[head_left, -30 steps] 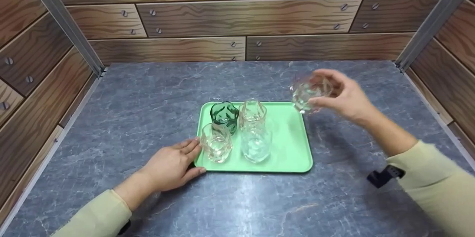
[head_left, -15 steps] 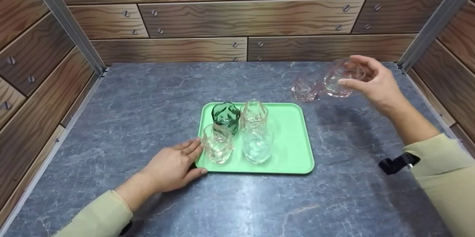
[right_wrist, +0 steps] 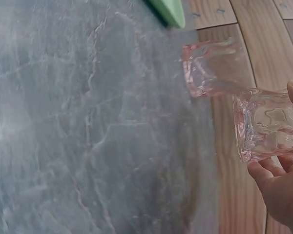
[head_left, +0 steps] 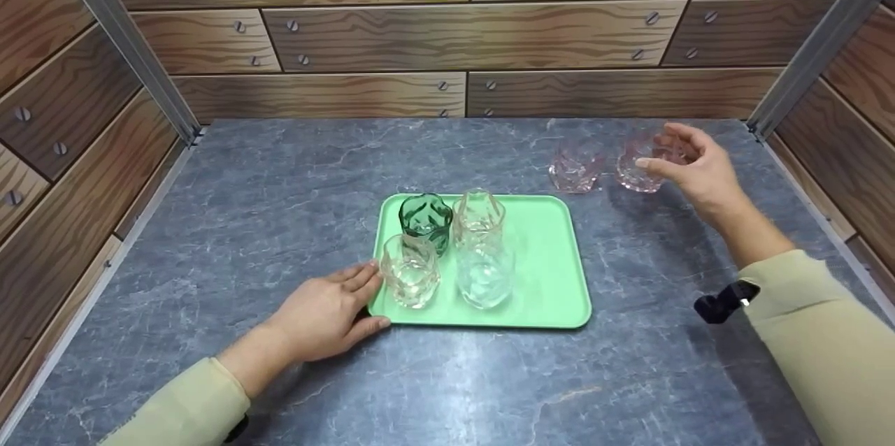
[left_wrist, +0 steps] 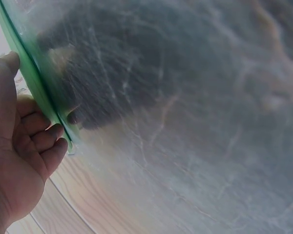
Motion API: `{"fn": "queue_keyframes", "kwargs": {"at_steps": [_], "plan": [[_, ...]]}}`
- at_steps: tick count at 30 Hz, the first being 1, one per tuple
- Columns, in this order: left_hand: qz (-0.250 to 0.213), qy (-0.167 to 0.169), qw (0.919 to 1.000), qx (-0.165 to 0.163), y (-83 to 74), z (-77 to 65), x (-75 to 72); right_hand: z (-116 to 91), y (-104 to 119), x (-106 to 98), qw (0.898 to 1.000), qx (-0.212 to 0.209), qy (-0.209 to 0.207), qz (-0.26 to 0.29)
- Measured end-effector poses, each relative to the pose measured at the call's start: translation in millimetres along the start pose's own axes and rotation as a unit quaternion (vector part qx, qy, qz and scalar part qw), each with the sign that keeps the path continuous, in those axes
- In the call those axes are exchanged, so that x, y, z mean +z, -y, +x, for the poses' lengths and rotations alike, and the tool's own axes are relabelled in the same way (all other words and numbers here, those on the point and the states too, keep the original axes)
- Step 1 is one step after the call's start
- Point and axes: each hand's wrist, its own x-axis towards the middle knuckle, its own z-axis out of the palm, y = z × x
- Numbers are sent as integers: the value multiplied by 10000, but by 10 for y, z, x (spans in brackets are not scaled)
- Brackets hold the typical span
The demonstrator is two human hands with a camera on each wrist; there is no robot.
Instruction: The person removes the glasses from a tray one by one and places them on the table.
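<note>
At the back right, my right hand (head_left: 703,173) grips a faceted pink glass tumbler (head_left: 638,170), thumb on the near side and fingers round the far side. The right wrist view shows this pink tumbler (right_wrist: 266,124) upright between thumb and fingers, low at the tabletop. A second pink tumbler (head_left: 575,170) stands just to its left. My left hand (head_left: 325,313) rests against the left edge of a green tray (head_left: 549,278), thumb by the near corner. In the left wrist view, its relaxed fingers (left_wrist: 53,153) touch the green rim.
Standing on the tray's left and middle are a dark green tumbler (head_left: 425,219), a clear tumbler (head_left: 411,275) before it, another clear one (head_left: 478,215) and a pale bluish one (head_left: 484,278). Wood-patterned walls (head_left: 363,37) enclose the grey marbled table (head_left: 280,180).
My right hand has carried the pink tumbler from over the tray's far right corner to the right, then lowered it beside the other pink one. The left hand stays at the tray.
</note>
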Motion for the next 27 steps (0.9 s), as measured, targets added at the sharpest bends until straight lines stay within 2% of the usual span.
{"fn": "queue_keyframes", "kwargs": {"at_steps": [4, 11, 27], "plan": [[1, 13, 10000, 22, 2, -1, 1, 22, -75, 33, 9996, 184, -20, -218], [96, 1, 9999, 37, 4, 7, -3, 72, -203, 115, 9996, 160, -197, 132], [92, -57, 9999, 93, -1, 14, 2, 59, -311, 221, 9994, 233, -202, 124]]}}
